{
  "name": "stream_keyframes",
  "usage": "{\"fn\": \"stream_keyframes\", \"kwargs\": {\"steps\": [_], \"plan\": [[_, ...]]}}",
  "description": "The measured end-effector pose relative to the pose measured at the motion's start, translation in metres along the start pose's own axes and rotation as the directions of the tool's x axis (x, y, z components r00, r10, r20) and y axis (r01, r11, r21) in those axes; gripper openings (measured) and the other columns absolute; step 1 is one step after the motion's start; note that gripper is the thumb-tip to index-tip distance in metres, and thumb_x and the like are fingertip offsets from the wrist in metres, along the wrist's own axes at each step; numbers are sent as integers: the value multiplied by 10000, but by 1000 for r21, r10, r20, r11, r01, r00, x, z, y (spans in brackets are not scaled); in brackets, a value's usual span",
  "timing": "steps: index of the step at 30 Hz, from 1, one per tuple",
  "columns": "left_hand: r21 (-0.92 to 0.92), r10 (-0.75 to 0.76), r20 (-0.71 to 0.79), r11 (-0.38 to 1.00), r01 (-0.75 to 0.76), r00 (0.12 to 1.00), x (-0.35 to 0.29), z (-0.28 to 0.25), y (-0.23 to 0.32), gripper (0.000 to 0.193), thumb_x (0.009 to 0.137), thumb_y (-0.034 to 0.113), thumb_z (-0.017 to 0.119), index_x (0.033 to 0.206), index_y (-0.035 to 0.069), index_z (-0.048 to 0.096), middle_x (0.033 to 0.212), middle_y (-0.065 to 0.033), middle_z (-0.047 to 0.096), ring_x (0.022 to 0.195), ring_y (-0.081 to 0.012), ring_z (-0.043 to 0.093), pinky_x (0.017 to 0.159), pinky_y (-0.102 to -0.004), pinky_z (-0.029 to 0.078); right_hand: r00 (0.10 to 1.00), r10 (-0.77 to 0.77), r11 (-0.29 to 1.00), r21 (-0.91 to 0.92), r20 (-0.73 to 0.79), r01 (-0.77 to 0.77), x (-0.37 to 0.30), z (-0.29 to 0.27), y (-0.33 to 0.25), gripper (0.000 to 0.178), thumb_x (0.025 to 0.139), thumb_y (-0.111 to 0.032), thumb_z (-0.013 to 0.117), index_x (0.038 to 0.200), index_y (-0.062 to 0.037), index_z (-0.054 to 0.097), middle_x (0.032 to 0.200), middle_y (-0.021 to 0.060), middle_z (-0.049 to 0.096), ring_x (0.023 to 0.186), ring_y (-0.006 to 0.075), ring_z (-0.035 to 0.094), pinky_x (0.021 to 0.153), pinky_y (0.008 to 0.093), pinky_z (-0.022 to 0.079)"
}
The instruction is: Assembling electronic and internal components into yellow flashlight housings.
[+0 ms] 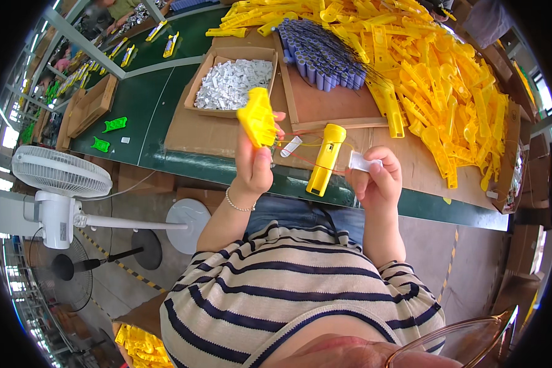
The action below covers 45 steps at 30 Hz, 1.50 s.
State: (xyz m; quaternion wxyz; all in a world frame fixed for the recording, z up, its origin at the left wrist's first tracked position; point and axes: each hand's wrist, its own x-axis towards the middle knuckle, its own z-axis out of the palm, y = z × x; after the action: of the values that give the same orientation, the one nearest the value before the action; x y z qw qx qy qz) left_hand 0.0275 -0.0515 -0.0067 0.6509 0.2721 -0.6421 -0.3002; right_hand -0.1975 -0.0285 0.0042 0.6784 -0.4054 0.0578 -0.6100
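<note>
My left hand (pixel 254 168) is closed round a yellow plastic shell (pixel 257 118), raised above the front part of the bench, its ribbed inside partly showing. Thin red and yellow wires run from near that shell toward my right hand (pixel 377 178). Between the right fingertips is a small white rectangular piece (pixel 364 162), pinched; its exact kind is not clear. A yellow flashlight-shaped housing (pixel 327 161) lies between my hands at the bench edge, with wires passing across it. Near the left fingers is another small white piece (pixel 291 146), close to the wires.
A cardboard box (pixel 197 92) of small white pieces stands behind my left hand. Purple cylindrical cells (pixel 320 60) with dark wires sit in a cardboard tray (pixel 337 122). Yellow shells (pixel 435 86) are heaped at right. Green plastic parts (pixel 115 124) lie left; a white fan (pixel 61 172) stands beside the bench.
</note>
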Motion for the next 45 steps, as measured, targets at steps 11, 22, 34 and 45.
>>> {"fn": "stream_keyframes", "kwargs": {"steps": [11,22,34,45], "plan": [[-79,-361,340,909,408,869,-20,21,1,471,918,184,364,1337,-25,317,1200,-137,527,912,-147,546,834,-292,453,997,-80,740,-671,-15,50,16,10,-12,106,860,-66,632,913,26,641,740,37,633,545,48,493,488,181,370],[186,-263,538,964,191,801,-13,21,2,513,869,112,436,1361,0,345,1217,-197,507,1047,-324,543,914,-344,416,928,241,881,-337,-285,-333,13,5,-8,238,829,-109,681,938,-61,476,827,70,650,640,66,586,489,150,405],[-41,-346,496,907,420,796,-18,25,-2,482,882,109,404,1348,3,350,1174,-135,534,1006,-222,556,897,-326,420,963,53,662,-712,-265,-233,11,3,-12,315,765,-82,735,1009,8,557,813,63,663,730,111,646,626,198,496],[-233,-371,639,742,629,674,-36,39,-5,502,896,237,373,1322,-28,350,1132,-136,565,856,-146,570,755,-271,469,983,-183,427,-902,-16,65,27,-5,-5,276,774,-153,722,999,-17,637,1097,95,604,977,146,581,760,235,475]]}}
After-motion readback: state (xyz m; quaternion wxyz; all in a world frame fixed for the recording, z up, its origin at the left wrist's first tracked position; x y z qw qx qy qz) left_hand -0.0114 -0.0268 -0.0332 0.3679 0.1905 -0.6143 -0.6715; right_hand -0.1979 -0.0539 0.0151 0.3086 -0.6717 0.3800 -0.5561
